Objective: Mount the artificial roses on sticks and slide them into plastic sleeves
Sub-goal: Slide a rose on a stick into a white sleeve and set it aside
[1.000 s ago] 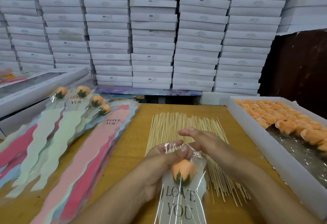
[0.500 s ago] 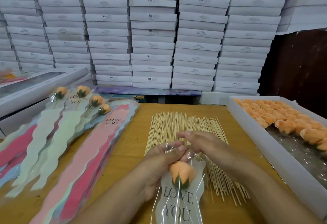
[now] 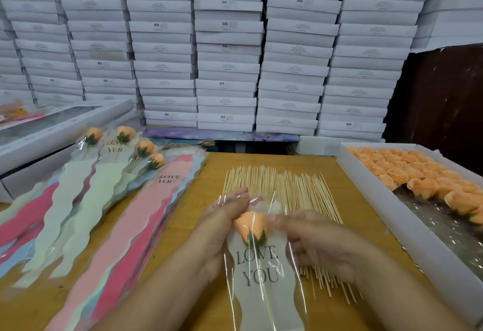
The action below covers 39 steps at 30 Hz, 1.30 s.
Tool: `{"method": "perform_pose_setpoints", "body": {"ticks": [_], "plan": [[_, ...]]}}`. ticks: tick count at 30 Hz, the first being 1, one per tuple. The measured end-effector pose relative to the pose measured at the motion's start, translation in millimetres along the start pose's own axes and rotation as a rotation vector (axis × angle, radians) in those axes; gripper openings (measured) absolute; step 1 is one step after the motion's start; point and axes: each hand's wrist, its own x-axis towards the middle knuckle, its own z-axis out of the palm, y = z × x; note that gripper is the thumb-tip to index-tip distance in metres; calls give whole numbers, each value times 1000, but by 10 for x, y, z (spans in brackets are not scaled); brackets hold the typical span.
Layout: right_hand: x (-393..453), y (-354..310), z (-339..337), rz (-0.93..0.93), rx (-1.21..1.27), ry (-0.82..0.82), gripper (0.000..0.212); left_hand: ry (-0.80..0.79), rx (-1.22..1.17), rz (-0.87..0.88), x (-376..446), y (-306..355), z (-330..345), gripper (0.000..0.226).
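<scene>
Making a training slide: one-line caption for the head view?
Both hands, left hand and right hand, hold a sleeved orange rose above bamboo sticks.

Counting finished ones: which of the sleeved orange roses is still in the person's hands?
The orange artificial rose in the clear "LOVE YOU" plastic sleeve, held between left hand and right hand; the four finished sleeved roses lie untouched at the left.

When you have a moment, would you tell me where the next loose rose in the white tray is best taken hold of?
Probably by the sides of a bloom at the near edge of the cluster, pinched lightly from above. The roses lie packed in the white tray, so only their tops and the near edge are open; the right hand is closer.
</scene>
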Motion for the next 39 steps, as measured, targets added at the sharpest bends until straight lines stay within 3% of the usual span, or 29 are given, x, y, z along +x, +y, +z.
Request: {"method": "perform_pose_setpoints", "body": {"ticks": [2, 5, 7, 13, 16, 19, 24, 39], "plan": [[-9, 38, 40, 41, 8, -94, 54, 24, -1, 34, 3, -3, 6, 44], [16, 91, 87, 21, 14, -185, 25, 75, 1, 61, 7, -3, -1, 53], [40, 119, 120, 9, 41, -174, 22, 74, -2, 57, -6, 7, -6, 55], [110, 130, 65, -75, 47, 20, 27, -61, 109, -61, -73, 10, -6, 48], [131, 100, -40, -134, 185, 125, 17, -158, 153, -127, -110, -43, 7, 49], [182, 101, -137, -187, 302, 230, 22, -243, 247, -218, -153, -115, 38, 43], [279, 146, -245, -208, 322, 351, 23, -394, 438, -342, -173, -225, 30, 37], [239, 200, -138, -158, 160, 74, 26, -202, 355, -157, -189, -155, 84, 30]]}}
